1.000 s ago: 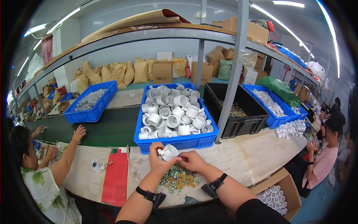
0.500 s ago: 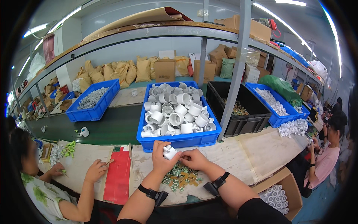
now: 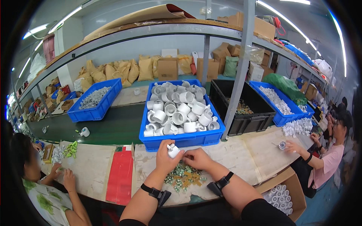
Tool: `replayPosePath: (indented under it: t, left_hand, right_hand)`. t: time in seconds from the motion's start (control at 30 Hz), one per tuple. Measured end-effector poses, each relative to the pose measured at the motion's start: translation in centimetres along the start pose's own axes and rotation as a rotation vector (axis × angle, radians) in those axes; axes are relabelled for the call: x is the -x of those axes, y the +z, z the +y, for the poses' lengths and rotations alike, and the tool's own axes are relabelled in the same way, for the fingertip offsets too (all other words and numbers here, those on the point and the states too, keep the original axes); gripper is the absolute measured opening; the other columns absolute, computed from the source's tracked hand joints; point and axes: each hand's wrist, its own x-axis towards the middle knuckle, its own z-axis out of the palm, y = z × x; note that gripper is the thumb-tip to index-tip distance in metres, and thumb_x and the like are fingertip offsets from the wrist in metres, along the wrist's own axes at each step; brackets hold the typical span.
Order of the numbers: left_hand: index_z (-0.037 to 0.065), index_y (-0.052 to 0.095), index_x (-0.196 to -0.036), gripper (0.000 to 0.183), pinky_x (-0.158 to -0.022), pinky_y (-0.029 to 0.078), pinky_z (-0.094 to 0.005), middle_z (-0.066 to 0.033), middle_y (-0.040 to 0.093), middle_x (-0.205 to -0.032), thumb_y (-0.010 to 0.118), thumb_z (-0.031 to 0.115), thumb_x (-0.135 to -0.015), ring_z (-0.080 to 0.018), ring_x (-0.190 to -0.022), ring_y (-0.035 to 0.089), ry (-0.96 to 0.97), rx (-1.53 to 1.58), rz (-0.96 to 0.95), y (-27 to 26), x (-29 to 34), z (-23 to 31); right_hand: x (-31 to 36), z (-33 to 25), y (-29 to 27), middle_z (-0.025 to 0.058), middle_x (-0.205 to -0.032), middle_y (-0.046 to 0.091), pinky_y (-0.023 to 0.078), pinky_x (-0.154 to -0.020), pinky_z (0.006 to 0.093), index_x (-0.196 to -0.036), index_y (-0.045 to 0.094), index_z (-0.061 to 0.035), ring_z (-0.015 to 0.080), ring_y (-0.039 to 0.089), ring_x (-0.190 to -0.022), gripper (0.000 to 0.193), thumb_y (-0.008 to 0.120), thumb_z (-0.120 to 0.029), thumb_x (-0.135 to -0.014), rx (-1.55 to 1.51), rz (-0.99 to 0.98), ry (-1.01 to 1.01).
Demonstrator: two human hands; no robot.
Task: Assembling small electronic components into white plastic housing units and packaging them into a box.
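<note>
Head view: just below frame centre, the left hand (image 3: 166, 160) has a white housing (image 3: 174, 151) in its grip. Beside it, the right hand (image 3: 198, 159) curls near small green circuit boards (image 3: 182, 176) on the worktop (image 3: 260, 154); whether that grip holds anything, I cannot tell.

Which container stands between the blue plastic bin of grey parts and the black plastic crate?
A rectangular blue plastic bin, heaped with white cup-shaped parts, stands there in the head view.
</note>
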Motion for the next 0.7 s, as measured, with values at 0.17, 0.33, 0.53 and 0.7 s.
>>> replayPosePath:
  t: [0.17,0.33,0.53,0.7]
  left_hand:
    - [0.002,0.065,-0.114,0.047,-0.087,0.055,-0.0402,-0.0154,0.068,-0.110,0.091,0.021,-0.080,-0.0315,-0.097,0.069,-0.097,-0.017,-0.077,-0.5,0.2,-0.7]
    - [0.003,0.066,-0.115,0.047,-0.086,0.056,-0.0406,-0.0149,0.068,-0.109,0.091,0.023,-0.081,-0.0320,-0.097,0.069,-0.127,-0.027,-0.099,-1.0,0.6,-0.4]
    - [0.006,0.067,-0.118,0.051,-0.083,0.059,-0.0432,-0.0132,0.070,-0.114,0.091,0.034,-0.082,-0.0360,-0.099,0.074,-0.115,-0.010,-0.244,-0.9,0.3,2.1]
    - [0.006,0.065,-0.120,0.054,-0.084,0.059,-0.0431,-0.0138,0.070,-0.114,0.090,0.036,-0.083,-0.0367,-0.098,0.074,-0.041,-0.020,-0.270,-1.3,0.8,1.5]
  right_hand:
    - [0.6,-1.9,-3.0,0.0149,-0.102,0.076,0.055,-0.089,0.0434,-0.107,0.079,-0.0055,0.0327,0.071,-0.100,0.020,0.076,-0.013,-0.088,0.112,0.407,-0.132]
    - [7.0,1.0,-14.9,0.0219,-0.149,0.055,0.034,-0.119,0.0578,-0.140,0.066,-0.0143,0.0437,0.047,-0.142,0.068,0.078,-0.007,-0.074,0.857,0.682,0.434]
    - [21.7,11.3,-30.7,0.0246,-0.178,0.018,0.032,-0.122,0.0698,-0.168,0.037,-0.0211,0.0564,0.020,-0.159,0.096,0.074,-0.020,-0.079,0.889,0.561,1.542]
    - [27.6,17.0,-33.9,0.0330,-0.135,0.064,0.050,-0.110,0.0472,-0.143,0.055,0.0005,0.0505,0.061,-0.128,0.067,0.070,-0.012,-0.079,0.896,0.783,0.956]
